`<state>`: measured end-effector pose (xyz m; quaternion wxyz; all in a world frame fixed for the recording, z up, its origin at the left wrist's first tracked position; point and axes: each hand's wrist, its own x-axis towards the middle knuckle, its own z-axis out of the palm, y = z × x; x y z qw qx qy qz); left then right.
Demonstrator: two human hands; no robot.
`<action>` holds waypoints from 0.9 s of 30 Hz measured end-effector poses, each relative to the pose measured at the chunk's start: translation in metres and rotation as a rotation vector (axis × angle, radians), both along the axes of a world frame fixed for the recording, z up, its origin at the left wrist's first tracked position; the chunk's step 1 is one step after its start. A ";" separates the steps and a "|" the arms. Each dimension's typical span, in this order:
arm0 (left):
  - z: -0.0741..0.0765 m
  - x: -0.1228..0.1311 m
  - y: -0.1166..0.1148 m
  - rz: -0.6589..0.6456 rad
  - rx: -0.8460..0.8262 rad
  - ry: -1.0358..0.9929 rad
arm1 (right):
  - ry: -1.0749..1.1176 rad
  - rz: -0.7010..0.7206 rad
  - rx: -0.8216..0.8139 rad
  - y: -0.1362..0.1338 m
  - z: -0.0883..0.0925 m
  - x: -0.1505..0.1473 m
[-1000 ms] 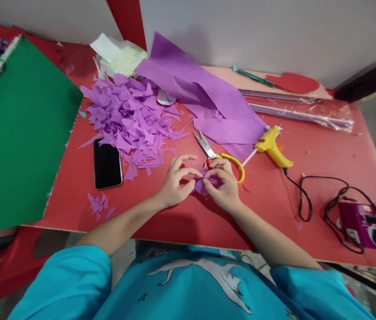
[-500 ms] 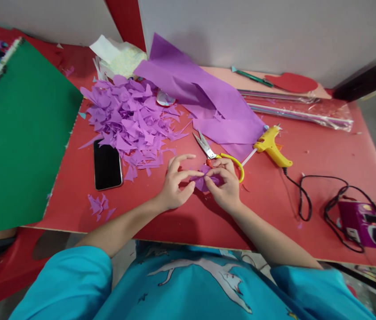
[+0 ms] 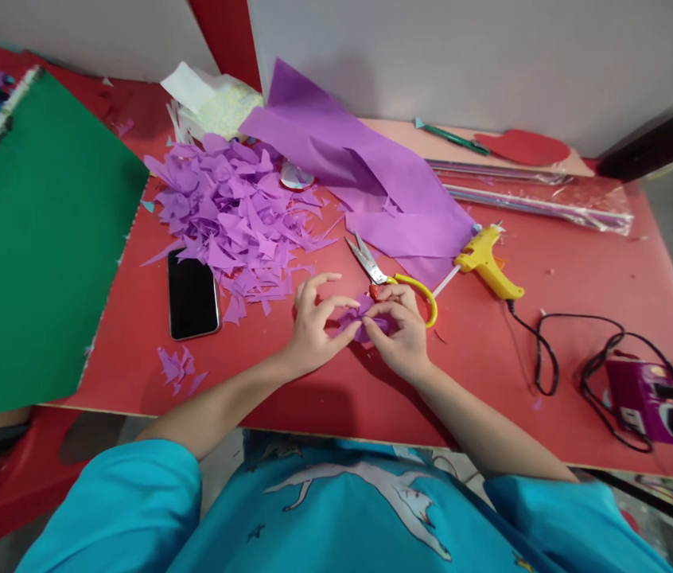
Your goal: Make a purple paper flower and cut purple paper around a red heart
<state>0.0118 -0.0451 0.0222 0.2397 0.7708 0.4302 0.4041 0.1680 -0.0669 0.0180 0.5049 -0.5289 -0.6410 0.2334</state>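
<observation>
Between my hands is a small gathered piece of purple craft sheet [image 3: 349,317], held just above the red table. My right hand [image 3: 401,333] pinches it between thumb and index finger, its other fingers curled by the scissors' handles. From the other side my left hand [image 3: 315,328] has its thumb and index finger at the piece, the other fingers raised and loosely bent. Just beyond lie scissors [image 3: 377,274] with yellow and red handles, blades pointing away to the left. A heap of purple cut pieces [image 3: 235,215] spreads to the left.
A phone [image 3: 193,298] lies partly under the heap. Beyond the scissors is a large purple sheet [image 3: 372,179]. At right are a yellow glue gun [image 3: 488,263], its black cable [image 3: 542,350] and a purple power box [image 3: 640,398]. A green board [image 3: 44,255] covers the left side.
My left index fingertip has drawn back slightly, and its thumb has moved right, up to the purple piece. The right hand has shifted a little left. Everything else looks the same.
</observation>
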 end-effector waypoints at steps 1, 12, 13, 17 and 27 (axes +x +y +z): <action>0.000 0.000 0.000 0.002 -0.005 0.006 | 0.000 0.004 0.002 0.000 0.000 0.000; -0.003 -0.003 0.005 0.000 -0.069 -0.029 | -0.021 0.065 0.030 -0.002 -0.001 0.002; -0.003 -0.003 0.005 -0.004 -0.081 -0.042 | -0.020 0.071 0.032 -0.002 0.000 0.002; -0.006 -0.004 0.008 -0.044 -0.173 -0.128 | 0.005 0.110 0.017 -0.002 0.001 0.004; -0.013 -0.008 0.017 -0.223 -0.599 -0.343 | 0.085 0.348 -0.013 -0.001 0.002 0.011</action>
